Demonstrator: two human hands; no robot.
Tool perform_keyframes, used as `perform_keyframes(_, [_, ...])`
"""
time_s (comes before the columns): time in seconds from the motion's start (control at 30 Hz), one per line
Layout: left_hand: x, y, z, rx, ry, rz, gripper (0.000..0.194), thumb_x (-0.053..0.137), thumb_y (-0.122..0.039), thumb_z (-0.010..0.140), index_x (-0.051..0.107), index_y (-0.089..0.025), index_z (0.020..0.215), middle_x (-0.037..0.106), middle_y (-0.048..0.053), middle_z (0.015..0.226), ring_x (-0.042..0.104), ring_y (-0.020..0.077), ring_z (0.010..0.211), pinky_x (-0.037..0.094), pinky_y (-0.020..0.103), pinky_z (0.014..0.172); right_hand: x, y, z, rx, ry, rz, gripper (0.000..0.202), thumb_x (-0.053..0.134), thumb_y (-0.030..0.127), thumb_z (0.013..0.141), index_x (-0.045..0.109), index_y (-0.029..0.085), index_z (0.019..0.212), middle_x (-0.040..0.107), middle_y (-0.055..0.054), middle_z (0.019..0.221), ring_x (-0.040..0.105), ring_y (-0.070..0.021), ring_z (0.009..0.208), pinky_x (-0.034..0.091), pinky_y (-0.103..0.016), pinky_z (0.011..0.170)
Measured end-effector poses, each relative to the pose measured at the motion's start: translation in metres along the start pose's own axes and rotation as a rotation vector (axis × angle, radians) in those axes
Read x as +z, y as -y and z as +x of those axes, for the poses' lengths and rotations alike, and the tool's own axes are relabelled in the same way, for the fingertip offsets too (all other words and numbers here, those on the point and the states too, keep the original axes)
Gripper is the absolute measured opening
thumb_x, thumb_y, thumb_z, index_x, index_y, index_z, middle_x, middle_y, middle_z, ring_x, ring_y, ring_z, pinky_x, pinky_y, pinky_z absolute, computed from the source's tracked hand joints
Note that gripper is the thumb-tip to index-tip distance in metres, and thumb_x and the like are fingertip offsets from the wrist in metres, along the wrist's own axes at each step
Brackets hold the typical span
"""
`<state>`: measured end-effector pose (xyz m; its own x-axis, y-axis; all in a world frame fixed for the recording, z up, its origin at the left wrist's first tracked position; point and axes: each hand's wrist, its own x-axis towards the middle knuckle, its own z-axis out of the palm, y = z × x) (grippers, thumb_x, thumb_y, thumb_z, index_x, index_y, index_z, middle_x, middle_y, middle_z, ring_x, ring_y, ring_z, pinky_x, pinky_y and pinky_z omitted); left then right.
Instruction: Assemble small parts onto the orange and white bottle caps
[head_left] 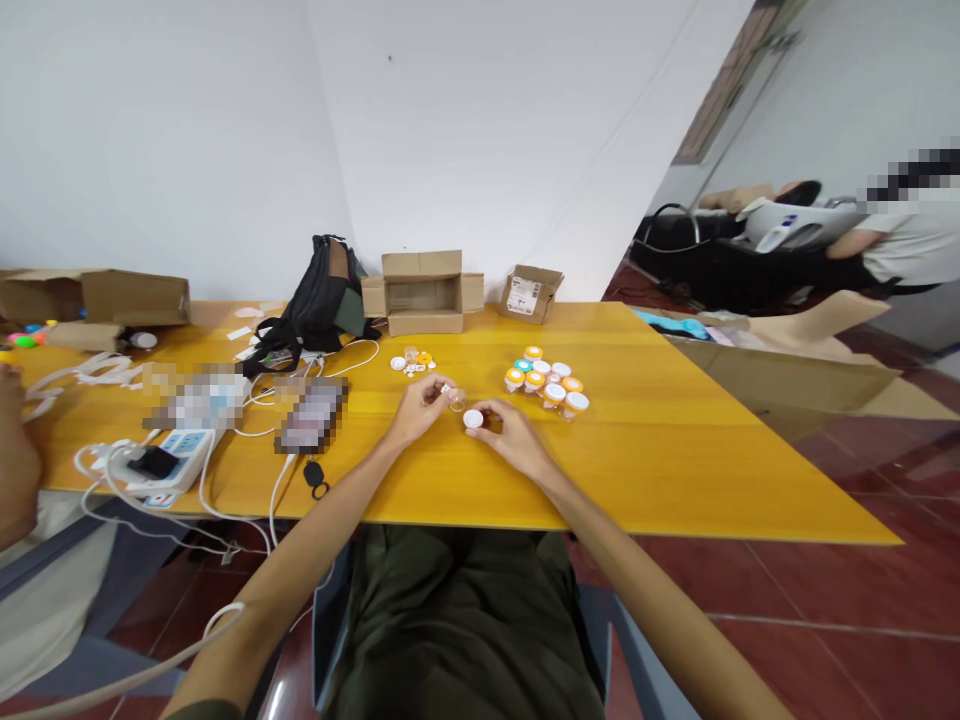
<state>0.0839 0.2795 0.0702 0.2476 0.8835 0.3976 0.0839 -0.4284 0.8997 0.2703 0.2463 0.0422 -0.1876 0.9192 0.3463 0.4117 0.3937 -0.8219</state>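
My left hand point(421, 408) is closed, its thumb and fingertips pinching a small clear plastic container point(457, 401) with a bit of white at the fingertips. Close by on the right, my right hand point(511, 432) grips a round white cap point(473, 419) between thumb and fingers. The container and the cap are apart, just above the table. Beyond my left hand lies a small pile of loose white and orange parts point(416, 362). To the right stand several small clear containers with white, orange and teal lids point(553, 394), grouped together.
Two open cardboard boxes point(424, 322) point(534, 292) and a black backpack point(319, 290) stand along the wall. On the left are a phone point(313, 415), a power strip point(176, 458) and tangled white cables. Another person's arm point(16, 460) shows at the left edge.
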Motion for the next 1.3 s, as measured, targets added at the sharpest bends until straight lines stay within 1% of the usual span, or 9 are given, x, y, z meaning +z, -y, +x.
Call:
perform_keyframes(0.2, [0.001, -0.003, -0.001, -0.033, 0.041, 0.018, 0.033, 0.071, -0.05, 0.076, 0.065, -0.017, 0.078, 0.065, 0.0, 0.069, 0.054, 0.0115, 0.061, 0.042, 0.024, 0.058, -0.002, 0.003, 0.0, -0.005, 0.011, -0.083, 0.011, 0.072, 0.028, 0.076, 0.067, 0.025, 0.086, 0.071, -0.003, 0.089, 0.064, -0.0246, 0.09, 0.049, -0.041, 0.086])
perform_keyframes(0.4, [0.0, -0.003, -0.004, -0.056, 0.103, 0.093, 0.033, 0.071, -0.049, 0.076, 0.061, -0.018, 0.074, 0.057, -0.003, 0.063, 0.046, 0.0096, 0.056, 0.036, 0.023, 0.055, -0.002, 0.005, -0.002, -0.004, -0.035, -0.127, 0.027, 0.074, 0.038, 0.076, 0.067, 0.027, 0.1, 0.071, -0.005, 0.105, 0.063, -0.0278, 0.104, 0.049, -0.043, 0.094])
perform_keyframes(0.57, [-0.001, 0.001, -0.005, -0.034, 0.111, 0.169, 0.03, 0.068, -0.045, 0.078, 0.056, -0.019, 0.071, 0.049, -0.006, 0.057, 0.041, 0.0087, 0.053, 0.033, 0.023, 0.054, -0.009, 0.01, -0.005, -0.089, -0.181, -0.372, 0.025, 0.056, 0.041, 0.091, 0.067, 0.026, 0.107, 0.069, -0.01, 0.112, 0.059, -0.0314, 0.113, 0.044, -0.048, 0.102])
perform_keyframes(0.67, [0.0, 0.003, -0.004, -0.019, 0.112, 0.19, 0.027, 0.067, -0.04, 0.079, 0.053, -0.019, 0.07, 0.046, -0.007, 0.056, 0.04, 0.0086, 0.053, 0.032, 0.023, 0.054, -0.02, 0.018, 0.0, -0.099, -0.206, -0.596, 0.031, 0.049, 0.041, 0.095, 0.068, 0.023, 0.112, 0.066, -0.013, 0.12, 0.054, -0.034, 0.118, 0.039, -0.05, 0.104])
perform_keyframes(0.77, [0.0, 0.004, -0.003, -0.012, 0.116, 0.197, 0.025, 0.066, -0.038, 0.079, 0.053, -0.019, 0.07, 0.045, -0.008, 0.055, 0.04, 0.0087, 0.053, 0.032, 0.023, 0.055, -0.032, 0.025, 0.014, -0.071, -0.169, -0.807, 0.038, 0.048, 0.044, 0.095, 0.066, 0.02, 0.119, 0.059, -0.016, 0.136, 0.047, -0.0369, 0.126, 0.033, -0.054, 0.108])
perform_keyframes(0.87, [-0.001, 0.003, -0.003, -0.022, 0.115, 0.207, 0.024, 0.066, -0.038, 0.079, 0.053, -0.019, 0.07, 0.046, -0.007, 0.055, 0.041, 0.0091, 0.053, 0.033, 0.023, 0.055, -0.041, 0.025, 0.034, -0.062, -0.083, -0.936, 0.044, 0.052, 0.05, 0.093, 0.064, 0.023, 0.126, 0.052, -0.015, 0.146, 0.038, -0.0406, 0.136, 0.021, -0.062, 0.113])
perform_keyframes(1.0, [-0.001, 0.001, -0.002, -0.034, 0.124, 0.226, 0.024, 0.065, -0.038, 0.078, 0.052, -0.02, 0.069, 0.046, -0.007, 0.056, 0.04, 0.0093, 0.052, 0.032, 0.024, 0.055, -0.047, 0.013, 0.06, 0.014, 0.043, -1.03, 0.049, 0.057, 0.062, 0.087, 0.069, 0.027, 0.119, 0.051, -0.014, 0.148, 0.035, -0.0454, 0.138, 0.014, -0.073, 0.111])
perform_keyframes(1.13, [-0.001, 0.0, -0.003, -0.033, 0.128, 0.231, 0.026, 0.064, -0.041, 0.078, 0.052, -0.02, 0.069, 0.046, -0.006, 0.056, 0.04, 0.0103, 0.054, 0.032, 0.024, 0.056, -0.053, 0.001, 0.072, 0.192, 0.132, -1.084, 0.048, 0.057, 0.062, 0.087, 0.073, 0.023, 0.112, 0.057, -0.018, 0.139, 0.041, -0.0462, 0.134, 0.021, -0.076, 0.106])
perform_keyframes(1.3, [-0.001, -0.002, -0.003, -0.032, 0.141, 0.235, 0.03, 0.064, -0.046, 0.078, 0.051, -0.021, 0.068, 0.047, -0.005, 0.056, 0.041, 0.0113, 0.055, 0.032, 0.024, 0.056, -0.069, 0.003, 0.066, 0.296, 0.173, -1.114, 0.039, 0.051, 0.048, 0.092, 0.071, 0.025, 0.117, 0.064, -0.017, 0.128, 0.057, -0.0402, 0.119, 0.04, -0.063, 0.098])
